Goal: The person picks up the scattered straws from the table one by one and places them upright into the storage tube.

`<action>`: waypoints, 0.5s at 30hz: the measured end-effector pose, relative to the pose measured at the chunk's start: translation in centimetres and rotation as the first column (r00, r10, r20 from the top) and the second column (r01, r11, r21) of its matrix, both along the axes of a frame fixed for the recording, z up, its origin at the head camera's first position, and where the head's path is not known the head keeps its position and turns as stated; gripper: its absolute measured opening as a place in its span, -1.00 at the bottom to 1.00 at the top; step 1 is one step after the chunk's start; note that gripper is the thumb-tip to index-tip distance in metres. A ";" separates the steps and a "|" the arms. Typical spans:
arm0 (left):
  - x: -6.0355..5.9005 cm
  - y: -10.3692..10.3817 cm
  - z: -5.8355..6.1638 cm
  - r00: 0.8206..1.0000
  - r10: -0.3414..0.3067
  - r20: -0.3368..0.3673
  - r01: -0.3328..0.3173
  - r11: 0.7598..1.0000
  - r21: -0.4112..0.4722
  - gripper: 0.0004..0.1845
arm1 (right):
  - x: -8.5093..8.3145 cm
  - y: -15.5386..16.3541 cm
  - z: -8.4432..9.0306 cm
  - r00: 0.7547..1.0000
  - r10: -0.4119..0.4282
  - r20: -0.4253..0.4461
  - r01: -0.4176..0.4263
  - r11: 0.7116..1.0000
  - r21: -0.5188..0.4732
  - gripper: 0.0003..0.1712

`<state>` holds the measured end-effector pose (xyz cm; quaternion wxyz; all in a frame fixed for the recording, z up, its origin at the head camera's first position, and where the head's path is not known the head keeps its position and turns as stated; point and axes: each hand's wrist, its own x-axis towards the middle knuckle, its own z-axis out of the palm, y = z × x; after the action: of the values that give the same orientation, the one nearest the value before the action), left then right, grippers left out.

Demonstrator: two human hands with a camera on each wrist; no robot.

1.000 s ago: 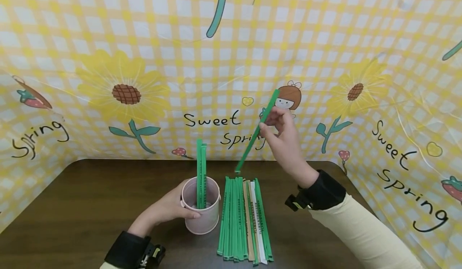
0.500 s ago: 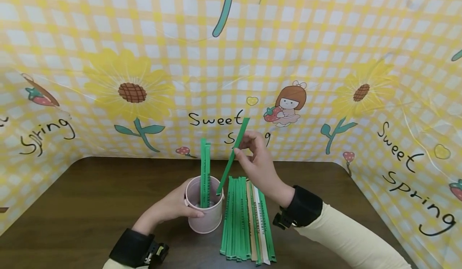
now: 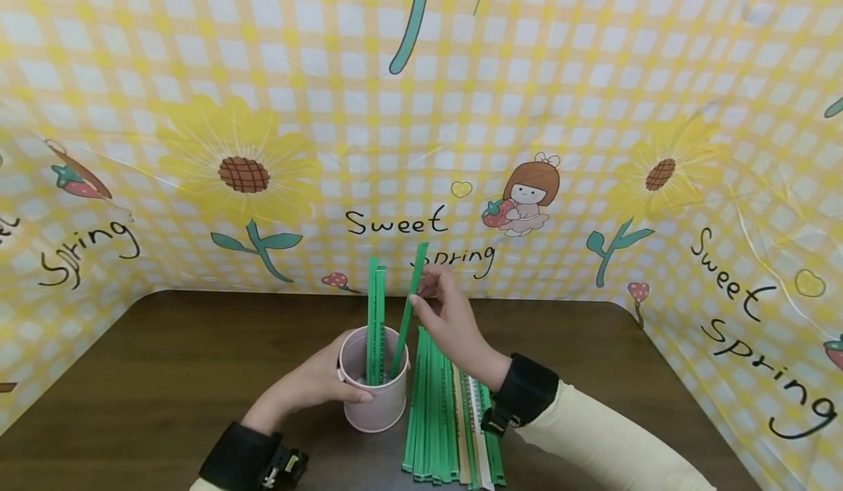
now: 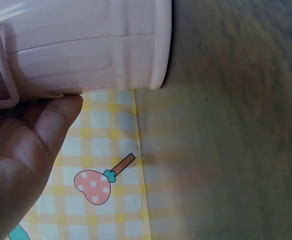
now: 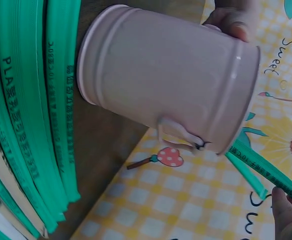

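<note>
Green straw point(image 3: 407, 308) leans up-right, lower end inside cup point(image 3: 375, 403).

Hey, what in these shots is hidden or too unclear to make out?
- Head view: the pink cup wall hides the lower ends of the green wrapped sticks standing inside.
- Head view: the print on the sticks lying on the table is too small to read.
- Left wrist view: the left hand is cut off by the frame edge.

Both arms wear pale cream sleeves point(image 3: 612, 440) ending in broad black wrist cuffs point(image 3: 523, 396). A small black camera mount with clips sits at each wrist point(image 3: 285, 467). The left hand point(image 3: 316, 385) and right hand point(image 3: 454, 323) are bare.
</note>
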<state>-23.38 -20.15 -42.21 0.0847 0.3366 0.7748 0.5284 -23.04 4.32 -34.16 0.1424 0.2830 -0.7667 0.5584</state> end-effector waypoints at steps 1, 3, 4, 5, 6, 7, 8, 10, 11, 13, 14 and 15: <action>0.0 0.0 0.0 1.000 -0.001 0.000 0.001 1.000 0.003 -0.06 | -0.1 -0.1 -0.2 1.000 -0.002 0.001 0.002 1.000 0.002 -0.61; 0.0 0.0 0.0 1.000 -0.004 0.000 0.004 1.000 0.006 -0.06 | -0.3 -0.3 -0.5 1.000 -0.009 0.008 0.009 1.000 0.008 -0.60; 0.0 0.0 0.1 1.000 -0.005 0.002 0.005 1.000 0.006 -0.06 | -0.4 -0.5 -0.6 1.000 -0.014 0.011 0.014 1.000 0.016 -0.59; 0.0 0.0 0.1 1.000 -0.006 0.003 0.006 1.000 0.007 -0.06 | -0.5 -0.6 -0.8 1.000 -0.019 0.008 0.019 0.999 0.030 -0.58; 0.1 0.0 0.1 1.000 -0.005 0.005 0.005 1.000 0.005 -0.06 | -0.6 -0.8 -1.0 1.000 -0.023 0.017 0.023 0.999 0.042 -0.57; 0.1 0.0 0.1 1.000 0.001 0.006 -0.001 1.000 0.001 -0.04 | -0.8 -0.9 -1.2 0.999 -0.029 0.025 0.027 0.998 0.055 -0.56; 0.1 0.0 0.2 1.000 0.008 0.008 -0.008 1.000 -0.004 -0.03 | -0.9 -1.1 -1.4 0.999 -0.034 0.036 0.031 0.997 0.065 -0.56; 0.2 0.0 0.2 1.000 0.026 0.009 -0.026 1.000 -0.017 0.00 | -1.1 -1.5 -1.8 0.998 -0.039 0.043 0.035 0.995 0.090 -0.56; 0.3 0.0 0.3 0.999 0.035 0.009 -0.035 0.999 -0.023 0.02 | -1.2 -1.6 -2.0 0.998 -0.039 0.047 0.034 0.994 0.100 -0.57; 0.4 -0.1 0.3 0.999 0.047 0.010 -0.047 0.998 -0.033 0.05 | -1.2 -2.0 -2.3 0.997 -0.045 0.068 0.037 0.993 0.115 -0.58; 0.4 -0.1 0.3 0.999 0.049 0.009 -0.049 0.998 -0.035 0.05 | -1.3 -2.2 -2.4 0.996 -0.050 0.073 0.041 0.991 0.124 -0.58; 0.5 -0.1 0.4 0.999 0.048 0.008 -0.048 0.998 -0.036 0.06 | -1.3 -2.4 -2.5 0.995 -0.059 0.082 0.047 0.990 0.135 -0.59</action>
<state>-22.92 -20.24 -41.82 0.0817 0.3140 0.7915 0.5179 -24.32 1.95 -36.70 0.1052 0.2473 -0.8147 0.5138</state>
